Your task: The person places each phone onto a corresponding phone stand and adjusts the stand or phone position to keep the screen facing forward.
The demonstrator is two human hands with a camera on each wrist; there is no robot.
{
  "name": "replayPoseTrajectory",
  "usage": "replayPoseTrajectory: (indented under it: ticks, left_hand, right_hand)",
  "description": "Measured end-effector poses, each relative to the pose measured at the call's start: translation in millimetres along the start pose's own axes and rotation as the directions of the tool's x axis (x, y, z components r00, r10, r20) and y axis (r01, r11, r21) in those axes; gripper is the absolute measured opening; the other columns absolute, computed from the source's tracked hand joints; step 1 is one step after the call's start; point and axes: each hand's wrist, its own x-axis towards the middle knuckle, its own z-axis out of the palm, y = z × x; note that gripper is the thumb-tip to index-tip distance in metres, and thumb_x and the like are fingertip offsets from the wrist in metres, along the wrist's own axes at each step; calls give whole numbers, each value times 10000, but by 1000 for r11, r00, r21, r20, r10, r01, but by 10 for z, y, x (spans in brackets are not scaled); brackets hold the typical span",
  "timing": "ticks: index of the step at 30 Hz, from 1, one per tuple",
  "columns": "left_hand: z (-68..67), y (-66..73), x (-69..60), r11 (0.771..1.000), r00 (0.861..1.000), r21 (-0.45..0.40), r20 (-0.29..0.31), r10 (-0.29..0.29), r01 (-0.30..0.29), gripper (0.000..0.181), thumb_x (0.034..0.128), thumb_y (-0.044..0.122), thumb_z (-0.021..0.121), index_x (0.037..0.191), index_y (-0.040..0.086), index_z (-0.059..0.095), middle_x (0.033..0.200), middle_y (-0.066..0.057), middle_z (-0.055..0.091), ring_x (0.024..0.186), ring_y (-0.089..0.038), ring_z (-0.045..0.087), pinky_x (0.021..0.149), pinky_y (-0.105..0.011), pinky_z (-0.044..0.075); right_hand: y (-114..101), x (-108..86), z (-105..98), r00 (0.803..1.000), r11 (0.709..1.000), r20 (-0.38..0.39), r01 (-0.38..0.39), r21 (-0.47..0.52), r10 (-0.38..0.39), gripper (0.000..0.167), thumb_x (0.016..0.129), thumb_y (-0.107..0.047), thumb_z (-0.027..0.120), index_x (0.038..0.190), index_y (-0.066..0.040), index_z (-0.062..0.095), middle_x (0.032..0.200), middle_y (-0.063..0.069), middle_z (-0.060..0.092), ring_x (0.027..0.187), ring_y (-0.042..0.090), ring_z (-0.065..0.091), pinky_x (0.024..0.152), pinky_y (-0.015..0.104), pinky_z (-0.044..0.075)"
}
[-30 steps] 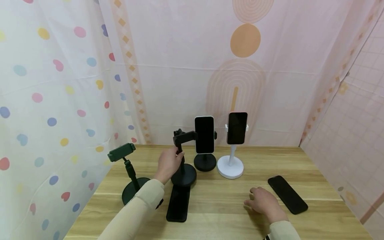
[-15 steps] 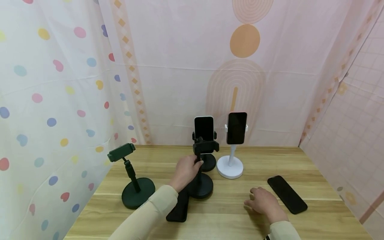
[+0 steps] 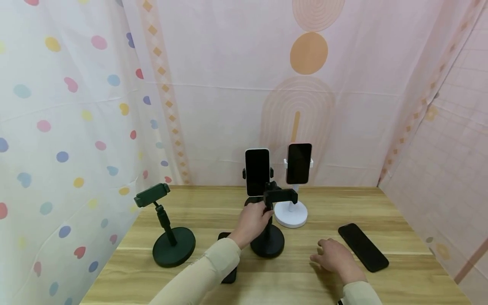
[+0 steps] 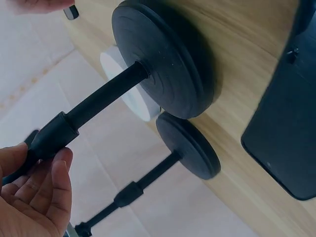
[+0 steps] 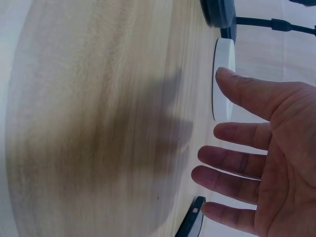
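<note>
My left hand (image 3: 251, 221) grips the upper stem of a black phone stand (image 3: 267, 242) with an empty clamp. In the left wrist view, the thumb and fingers of the left hand (image 4: 39, 190) curl round the collar on its stem. Whether its round base touches the table, I cannot tell. A black phone (image 3: 230, 278) lies partly hidden beneath the left forearm. My right hand (image 3: 335, 259) hovers low near the table, holding nothing. Its fingers are spread and relaxed in the right wrist view (image 5: 286, 153). Just right of it lies another black phone (image 3: 363, 248).
Behind the gripped stand, a second black stand carries a white-edged phone (image 3: 257, 171). Beside that, a white stand (image 3: 291, 215) carries a pink-edged phone (image 3: 299, 163). A dark green stand (image 3: 174, 247) with an empty clamp stands at left. Patterned curtains (image 3: 213, 127) border the wooden table (image 3: 305, 279).
My left hand has moved the black stand to the right and nearer, off the area behind the lying phone, and its clamp has turned. The right hand has stayed in place.
</note>
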Motion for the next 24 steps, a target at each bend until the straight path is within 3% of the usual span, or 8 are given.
replayPoseTrajectory:
  ticks: [6,24]
  left_hand:
    - [109,34,13,999,1000,-45,19,-1,2,262,987,176,635,732,122,614,580,59,516,522,-73,493,513,-233,433]
    - [210,29,122,999,1000,-53,7,1,0,215,987,174,637,802,81,695,665,56,611,575,-58,533,559,-225,464]
  right_hand:
    - [18,3,13,1000,1000,6,-2,-7,2,516,862,-336,769,1145,77,644,1104,258,656,1099,479,581,924,575,456]
    - [-1,9,-22,999,999,19,-34,7,34,498,865,-311,768,1164,67,645,1127,241,656,1099,447,591,931,563,456]
